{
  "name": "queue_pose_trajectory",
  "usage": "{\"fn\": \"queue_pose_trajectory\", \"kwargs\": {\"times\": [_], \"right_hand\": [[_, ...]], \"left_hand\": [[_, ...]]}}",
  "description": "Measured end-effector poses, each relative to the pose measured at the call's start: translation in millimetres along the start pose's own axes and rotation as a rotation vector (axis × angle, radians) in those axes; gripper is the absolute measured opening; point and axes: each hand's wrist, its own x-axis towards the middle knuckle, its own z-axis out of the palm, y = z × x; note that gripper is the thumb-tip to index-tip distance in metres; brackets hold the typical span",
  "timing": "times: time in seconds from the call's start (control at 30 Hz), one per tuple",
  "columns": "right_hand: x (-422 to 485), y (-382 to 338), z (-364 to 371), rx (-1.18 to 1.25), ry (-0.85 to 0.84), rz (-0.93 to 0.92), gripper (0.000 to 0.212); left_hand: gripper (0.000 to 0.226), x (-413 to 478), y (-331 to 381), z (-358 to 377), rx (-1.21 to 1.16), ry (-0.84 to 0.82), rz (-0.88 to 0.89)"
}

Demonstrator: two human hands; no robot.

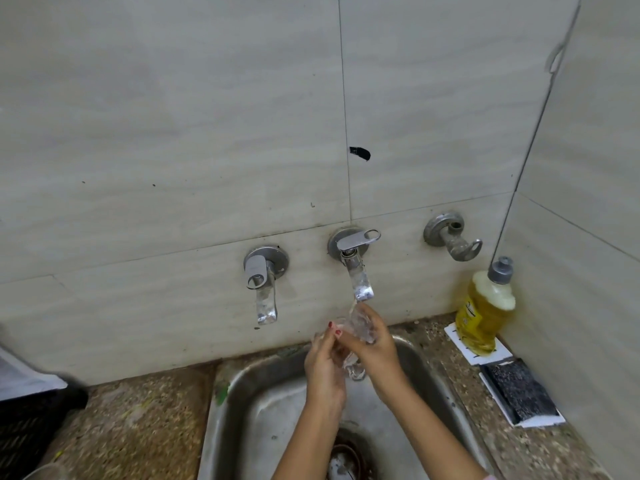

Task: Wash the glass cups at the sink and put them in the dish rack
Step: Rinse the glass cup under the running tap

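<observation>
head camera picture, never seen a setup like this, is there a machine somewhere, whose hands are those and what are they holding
No machine here: a person wears a camera on the head, and it looks down at their own two bare hands. The left hand and right hand hold a clear glass cup under water running from the middle tap, above a steel sink. On the stone counter to the right are a yellow soap bottle and a dark scrub pad. A dark crate shows at the left edge.
</observation>
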Motion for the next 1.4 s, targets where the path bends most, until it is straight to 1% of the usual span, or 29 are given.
{"fn": "queue_pose_trajectory", "kwargs": {"times": [0.03, 0.1, 0.17, 0.23, 0.33, 0.4, 0.47, 0.5, 0.57, 0.63, 0.7, 0.77, 0.8, 0.83, 0.87, 0.93, 0.97, 1.0, 1.03, 1.07, 1.13, 1.17, 1.2, 1.23, 1.27, 1.3, 1.33, 1.37, 1.4], "right_hand": [[-1, 2, 1, 0.096, -0.010, 0.093, 0.054], [-3, 3, -1, 0.267, -0.077, 0.274, 0.047], [-6, -2, -3, 0.422, -0.098, 0.438, 0.035], [-7, -4, -5, 0.560, -0.053, 0.565, 0.037], [-9, -7, -5, 0.587, -0.050, 0.610, 0.037], [-11, -7, -2, 0.551, -0.093, 0.635, 0.034], [-12, -6, 0, 0.522, -0.105, 0.647, 0.031], [-12, -5, 0, 0.503, -0.091, 0.649, 0.031], [-10, -6, -2, 0.422, -0.048, 0.643, 0.024], [-6, -10, -4, 0.302, 0.001, 0.609, 0.018], [0, -10, -5, 0.182, 0.040, 0.524, 0.019], [5, -7, -8, -0.055, 0.067, 0.375, 0.015], [6, -7, -9, -0.199, 0.052, 0.284, 0.014], [6, -6, -10, -0.312, 0.026, 0.203, 0.015], [7, -6, -11, -0.387, 0.006, 0.144, 0.015], [10, -5, -15, -0.475, 0.023, 0.080, 0.011], [12, -4, -17, -0.474, 0.045, 0.078, 0.009], [14, -3, -18, -0.430, 0.074, 0.095, 0.006], [16, -2, -19, -0.362, 0.108, 0.109, 0.005], [16, -1, -19, -0.303, 0.152, 0.115, 0.005], [14, 0, -19, -0.198, 0.202, 0.135, 0.006], [13, 0, -19, -0.148, 0.197, 0.174, 0.006], [12, -1, -19, -0.119, 0.167, 0.236, 0.006], [10, -1, -18, -0.122, 0.127, 0.306, 0.006], [10, -2, -17, -0.159, 0.085, 0.365, 0.008], [9, -3, -14, -0.208, 0.053, 0.411, 0.010], [8, -5, -12, -0.254, 0.043, 0.452, 0.013], [7, -7, -11, -0.293, 0.051, 0.503, 0.017], [5, -10, -12, -0.302, 0.047, 0.560, 0.021]], "left_hand": [[0.012, 1, 1, -3, 0.160, 0.008, 0.097], [0.023, 4, 6, -11, 0.602, -0.039, 0.328], [0.030, 7, 14, -20, 0.992, -0.189, 0.514], [0.023, 12, 23, -28, 1.299, -0.332, 0.664], [0.012, 18, 35, -31, 1.711, -0.514, 0.902], [0.008, 14, 40, -25, 1.874, -0.583, 1.087], [0.006, 10, 40, -20, 1.922, -0.628, 1.217], [0.005, 9, 40, -19, 1.895, -0.624, 1.241], [0.007, 9, 37, -22, 1.794, -0.589, 1.224], [0.011, 9, 31, -27, 1.737, -0.607, 1.174], [0.026, 5, 24, -28, 1.833, -0.686, 1.068], [0.048, 1, 21, -28, 2.071, -0.730, 0.819], [0.058, 1, 20, -28, 2.198, -0.722, 0.730], [0.065, 4, 18, -29, 2.297, -0.696, 0.753], [0.070, 5, 15, -30, 2.344, -0.664, 0.864], [0.077, 6, 6, -32, 2.341, -0.611, 1.008], [0.076, 5, 2, -31, 2.251, -0.642, 0.945], [0.071, 3, -2, -27, 2.091, -0.663, 0.845], [0.060, 0, -4, -22, 1.898, -0.681, 0.659], [0.047, -2, -6, -16, 1.697, -0.672, 0.540], [0.026, -1, -6, -12, 1.410, -0.641, 0.500], [0.023, 3, -4, -14, 1.374, -0.643, 0.510], [0.025, 7, 1, -17, 1.426, -0.652, 0.523], [0.028, 10, 5, -21, 1.591, -0.686, 0.585], [0.033, 14, 8, -26, 1.820, -0.705, 0.729], [0.038, 18, 8, -30, 2.038, -0.686, 0.931], [0.042, 17, 8, -32, 2.161, -0.654, 1.040], [0.040, 14, 8, -32, 2.220, -0.653, 1.041], [0.032, 13, 5, -31, 2.186, -0.655, 1.044]]}}
